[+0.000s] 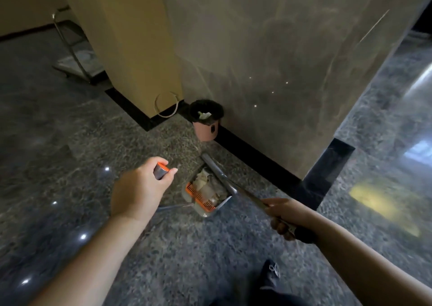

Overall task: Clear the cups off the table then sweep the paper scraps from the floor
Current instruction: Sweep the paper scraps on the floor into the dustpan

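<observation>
Both my hands on sweeping tools above a loaded dustpan.
My left hand (pixel 142 186) grips the grey, orange-tipped dustpan handle (pixel 161 170); my right hand (pixel 286 219) is closed round the broom handle (pixel 245 194). The dustpan (pixel 205 194), with an orange comb edge, sits on the floor (pixel 70 142) holding paper scraps (pixel 205 184), near a pink bin (pixel 205 123) against the wall (pixel 280 60).

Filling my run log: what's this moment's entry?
phase: sweeping | left hand: grips dustpan handle | right hand: grips broom | scraps: in dustpan
</observation>
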A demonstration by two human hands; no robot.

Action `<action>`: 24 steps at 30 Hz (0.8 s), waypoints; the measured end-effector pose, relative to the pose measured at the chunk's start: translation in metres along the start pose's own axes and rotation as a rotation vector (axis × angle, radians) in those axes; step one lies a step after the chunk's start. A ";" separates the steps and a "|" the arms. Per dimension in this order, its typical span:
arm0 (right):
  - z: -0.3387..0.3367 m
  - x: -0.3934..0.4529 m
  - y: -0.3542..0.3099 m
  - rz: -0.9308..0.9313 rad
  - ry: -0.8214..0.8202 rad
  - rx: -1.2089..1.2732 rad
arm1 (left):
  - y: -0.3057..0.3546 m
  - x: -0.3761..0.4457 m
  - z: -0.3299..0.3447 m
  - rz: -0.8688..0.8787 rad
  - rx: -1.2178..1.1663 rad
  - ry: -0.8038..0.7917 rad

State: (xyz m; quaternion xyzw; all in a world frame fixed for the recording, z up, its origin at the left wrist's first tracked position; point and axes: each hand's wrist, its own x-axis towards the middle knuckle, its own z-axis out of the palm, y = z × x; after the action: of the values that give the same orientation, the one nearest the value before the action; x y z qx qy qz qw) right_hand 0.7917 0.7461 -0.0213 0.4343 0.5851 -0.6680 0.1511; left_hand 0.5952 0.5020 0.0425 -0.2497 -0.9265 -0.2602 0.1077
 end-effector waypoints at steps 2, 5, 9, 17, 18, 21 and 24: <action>-0.016 0.031 -0.033 -0.016 -0.003 -0.013 | 0.007 0.036 0.016 -0.021 0.007 0.025; -0.042 0.080 -0.088 -0.053 -0.032 -0.065 | 0.018 0.090 0.039 -0.078 0.034 0.063; -0.081 0.138 -0.170 -0.117 -0.060 -0.202 | 0.038 0.167 0.063 -0.126 0.075 0.110; -0.132 0.241 -0.312 -0.118 -0.192 -0.140 | 0.063 0.309 0.094 -0.191 0.082 0.174; -0.136 0.255 -0.327 -0.107 -0.213 -0.135 | 0.063 0.328 0.098 -0.180 0.097 0.186; -0.148 0.294 -0.368 -0.105 -0.257 -0.134 | 0.062 0.387 0.111 -0.112 0.126 0.212; -0.157 0.323 -0.405 -0.130 -0.232 -0.129 | 0.064 0.441 0.124 -0.071 0.138 0.237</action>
State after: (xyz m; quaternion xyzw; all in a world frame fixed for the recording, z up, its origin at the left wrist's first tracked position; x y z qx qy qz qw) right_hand 0.3809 1.0971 0.0069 0.3048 0.6325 -0.6829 0.2017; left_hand 0.2437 0.7948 0.1111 -0.1762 -0.9312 -0.2274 0.2238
